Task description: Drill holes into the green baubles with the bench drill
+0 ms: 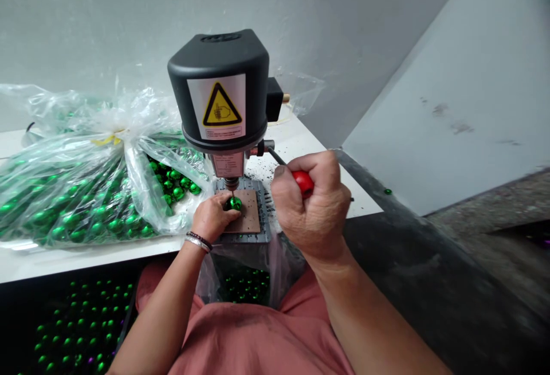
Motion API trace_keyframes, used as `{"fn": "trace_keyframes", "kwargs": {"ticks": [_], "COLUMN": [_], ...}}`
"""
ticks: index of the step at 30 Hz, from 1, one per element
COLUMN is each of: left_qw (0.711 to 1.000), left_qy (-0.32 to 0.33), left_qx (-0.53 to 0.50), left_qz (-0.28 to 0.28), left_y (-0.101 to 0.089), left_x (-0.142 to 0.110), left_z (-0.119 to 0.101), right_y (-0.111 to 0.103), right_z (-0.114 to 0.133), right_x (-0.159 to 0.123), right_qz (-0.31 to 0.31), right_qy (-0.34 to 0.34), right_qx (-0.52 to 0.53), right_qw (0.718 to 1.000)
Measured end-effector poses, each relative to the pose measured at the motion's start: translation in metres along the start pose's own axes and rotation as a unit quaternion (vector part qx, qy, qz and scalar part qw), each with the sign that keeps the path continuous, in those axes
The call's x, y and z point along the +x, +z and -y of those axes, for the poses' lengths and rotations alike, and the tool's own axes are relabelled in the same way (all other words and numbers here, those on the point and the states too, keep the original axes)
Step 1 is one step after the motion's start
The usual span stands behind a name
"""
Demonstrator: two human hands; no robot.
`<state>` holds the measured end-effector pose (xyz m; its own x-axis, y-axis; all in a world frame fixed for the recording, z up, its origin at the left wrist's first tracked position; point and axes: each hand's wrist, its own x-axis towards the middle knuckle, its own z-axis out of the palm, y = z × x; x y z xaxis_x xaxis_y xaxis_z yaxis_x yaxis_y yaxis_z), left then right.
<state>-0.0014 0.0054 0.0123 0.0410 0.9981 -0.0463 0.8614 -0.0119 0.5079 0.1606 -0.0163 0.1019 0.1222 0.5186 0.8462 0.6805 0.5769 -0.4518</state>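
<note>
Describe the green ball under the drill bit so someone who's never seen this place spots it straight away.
Find the black drill press on the white table. Under its drill bit is a shiny green ball in the grip of the left hand. Unlike the green balls bunched in the clear plastic bag, it is held singly.

white table: clear plastic bag tied with yellow strip, green balls inside, lies at left; drill press on gray base stands just beside bag; dark crumbs scattered around base; dark floor at right, small green ball on it
</note>
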Motion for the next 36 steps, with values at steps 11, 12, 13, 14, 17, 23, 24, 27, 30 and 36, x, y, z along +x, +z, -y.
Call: {"fn": "trace_keyframes", "kwargs": {"ticks": [11, 12, 13, 14, 17, 23, 24, 27, 30, 36], "left_qw": [1.000, 1.000, 1.000, 1.000, 1.000, 0.999, 0.999, 0.999, 0.998, 0.977], "left_qy": [-0.027, -0.024, -0.021, -0.021, -0.024, -0.017, -0.015, -0.011, -0.011, 0.077], "left_qx": [0.000, -0.001, -0.002, -0.003, -0.009, -0.028, -0.029, -0.025, -0.050, -0.171], "left_qz": [-0.003, -0.003, -0.003, -0.004, -0.007, -0.014, -0.015, -0.018, -0.025, 0.103], "left_y": [-0.001, -0.001, 0.000, 0.000, 0.000, -0.001, 0.000, 0.003, 0.004, -0.020], "left_x": [-0.003, -0.003, -0.003, -0.003, -0.004, -0.006, -0.006, -0.004, -0.006, -0.029], "left_z": [-0.003, -0.003, -0.002, -0.002, -0.001, -0.002, -0.002, 0.000, 0.004, 0.018], "right_y": [0.011, 0.013, 0.014, 0.015, 0.020, 0.024, 0.023, 0.018, 0.016, 0.023], "right_z": [-0.008, -0.008, -0.009, -0.010, -0.015, -0.023, -0.021, -0.008, 0.006, 0.005], "right_x": [-0.023, -0.024, -0.025, -0.027, -0.035, -0.051, -0.047, -0.014, 0.030, 0.062], "right_qz": [-0.050, -0.052, -0.055, -0.056, -0.057, -0.034, -0.039, -0.080, -0.072, -0.062], "right_qy": [0.011, 0.013, 0.014, 0.016, 0.030, 0.026, 0.024, 0.019, 0.054, 0.060], "right_qx": [0.013, 0.022, 0.030, 0.039, 0.067, 0.130, 0.127, 0.081, 0.054, 0.057], "right_qw": [0.999, 0.998, 0.998, 0.998, 0.996, 0.991, 0.991, 0.993, 0.995, 0.995]}}
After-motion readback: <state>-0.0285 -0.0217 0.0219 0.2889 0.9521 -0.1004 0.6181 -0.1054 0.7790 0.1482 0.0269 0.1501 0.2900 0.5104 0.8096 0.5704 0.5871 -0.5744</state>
